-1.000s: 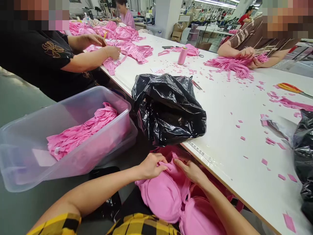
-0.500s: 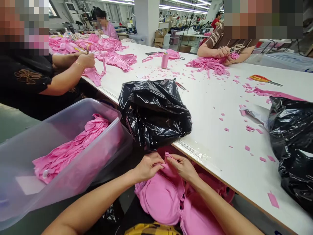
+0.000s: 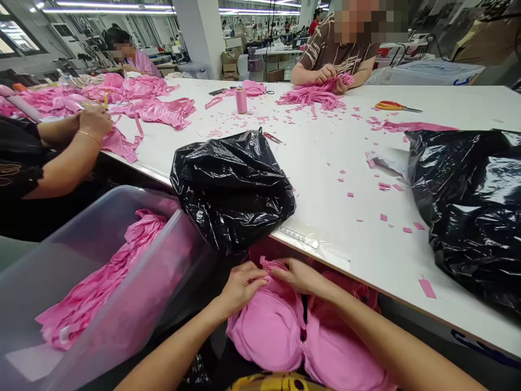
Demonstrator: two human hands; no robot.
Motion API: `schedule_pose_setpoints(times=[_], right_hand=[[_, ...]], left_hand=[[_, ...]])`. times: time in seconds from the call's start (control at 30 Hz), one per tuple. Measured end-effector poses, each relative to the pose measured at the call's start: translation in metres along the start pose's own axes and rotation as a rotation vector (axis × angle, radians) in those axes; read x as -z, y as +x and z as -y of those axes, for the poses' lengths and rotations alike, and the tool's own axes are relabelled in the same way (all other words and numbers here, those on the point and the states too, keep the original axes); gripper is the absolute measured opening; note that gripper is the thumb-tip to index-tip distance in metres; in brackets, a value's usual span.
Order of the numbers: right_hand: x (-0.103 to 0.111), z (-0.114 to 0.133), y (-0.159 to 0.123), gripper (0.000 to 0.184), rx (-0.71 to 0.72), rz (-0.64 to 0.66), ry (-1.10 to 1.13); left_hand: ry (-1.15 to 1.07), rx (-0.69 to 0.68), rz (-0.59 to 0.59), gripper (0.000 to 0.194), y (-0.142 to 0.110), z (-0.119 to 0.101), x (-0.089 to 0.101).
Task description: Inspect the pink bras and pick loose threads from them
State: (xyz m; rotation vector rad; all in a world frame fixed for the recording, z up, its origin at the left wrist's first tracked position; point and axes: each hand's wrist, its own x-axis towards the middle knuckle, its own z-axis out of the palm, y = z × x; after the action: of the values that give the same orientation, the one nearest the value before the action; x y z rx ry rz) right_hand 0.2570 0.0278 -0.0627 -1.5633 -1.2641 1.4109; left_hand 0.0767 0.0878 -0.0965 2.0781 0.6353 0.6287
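Observation:
A pink bra lies over my lap with its padded cups facing up, below the table's edge. My left hand pinches the top edge of the left cup between thumb and fingers. Close beside it, my right hand grips the same upper edge, where a strip of pink fabric sticks up between the hands. My right forearm crosses over the other cup and hides part of it. Just beyond my hands, a black plastic bag slumps over the table's edge.
At my left stands a clear plastic bin holding pink garments. On the white table are pink scraps, a thread spool, scissors and another black bag. Co-workers handle pink pieces at the left and far side.
My view has turned to the right. My hands stay at the cup's top edge; the right fingers have come down and the strip between them now lies differently.

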Motion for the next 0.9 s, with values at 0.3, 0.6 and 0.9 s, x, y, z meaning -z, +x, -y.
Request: schedule_pose_setpoints(times=[0.3, 0.6, 0.9], right_hand=[[-0.002, -0.004, 0.008, 0.023, -0.007, 0.095, 0.135], [-0.007, 0.002, 0.005, 0.030, 0.055, 0.023, 0.165], [-0.016, -0.002, 0.002, 0.025, 0.148, -0.134, 0.053]], left_hand=[[0.083, -0.169, 0.204, 0.019, 0.015, -0.016, 0.026], [0.130, -0.211, 0.008, 0.012, 0.015, -0.026, 0.033], [0.075, -0.103, 0.044, 0.013, 0.010, -0.016, 0.019]])
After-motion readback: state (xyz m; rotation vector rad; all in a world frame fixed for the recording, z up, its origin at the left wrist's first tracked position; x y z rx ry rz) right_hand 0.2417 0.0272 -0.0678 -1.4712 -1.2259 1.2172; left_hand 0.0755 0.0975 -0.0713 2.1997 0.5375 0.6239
